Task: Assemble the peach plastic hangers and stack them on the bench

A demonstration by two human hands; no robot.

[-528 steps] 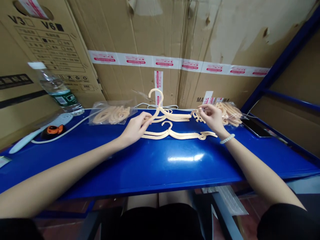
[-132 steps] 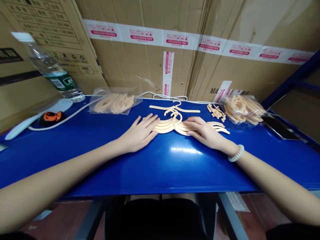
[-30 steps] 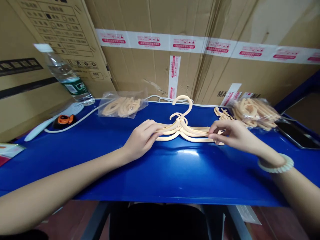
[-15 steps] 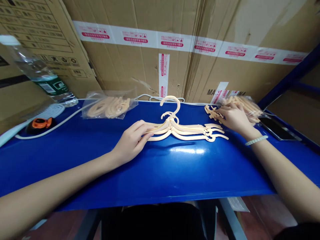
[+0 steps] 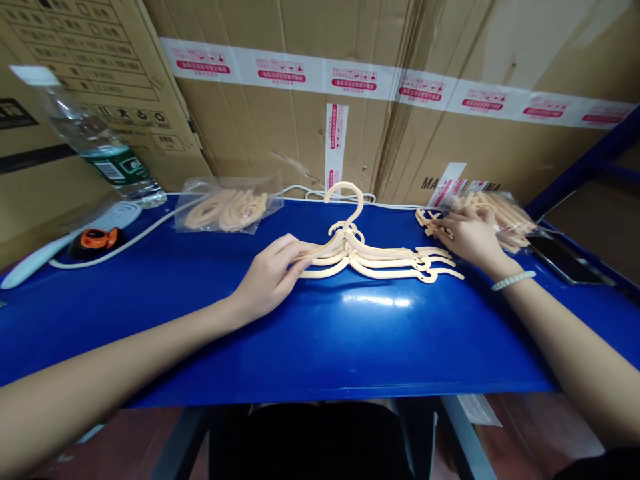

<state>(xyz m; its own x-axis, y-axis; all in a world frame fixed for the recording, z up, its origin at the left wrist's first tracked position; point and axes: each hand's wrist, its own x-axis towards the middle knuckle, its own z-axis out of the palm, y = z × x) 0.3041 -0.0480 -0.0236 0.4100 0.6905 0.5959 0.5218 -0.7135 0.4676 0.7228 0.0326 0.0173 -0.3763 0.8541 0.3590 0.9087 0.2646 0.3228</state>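
A stack of cream plastic hangers [image 5: 380, 257] lies on the blue table [image 5: 320, 333], and the hook of the top one stands up. My left hand [image 5: 273, 273] grips the stack's left end with curled fingers. My right hand [image 5: 467, 233] reaches to the far right, with its fingers closed among a small pile of loose cream clips [image 5: 430, 220]. I cannot make out what the fingers hold. A clear bag of cream parts [image 5: 500, 210] lies just behind that hand.
A second clear bag of cream parts [image 5: 225, 208] lies at the back left. A water bottle [image 5: 95, 143], an orange tape measure [image 5: 95, 239] and a white power strip [image 5: 60, 243] are at the far left. A phone [image 5: 563, 257] lies at the right. Cardboard boxes [image 5: 320, 100] wall the back.
My right hand let go of the stack's right end and moved back right to the loose clips. My left hand stays on the stack's left end.
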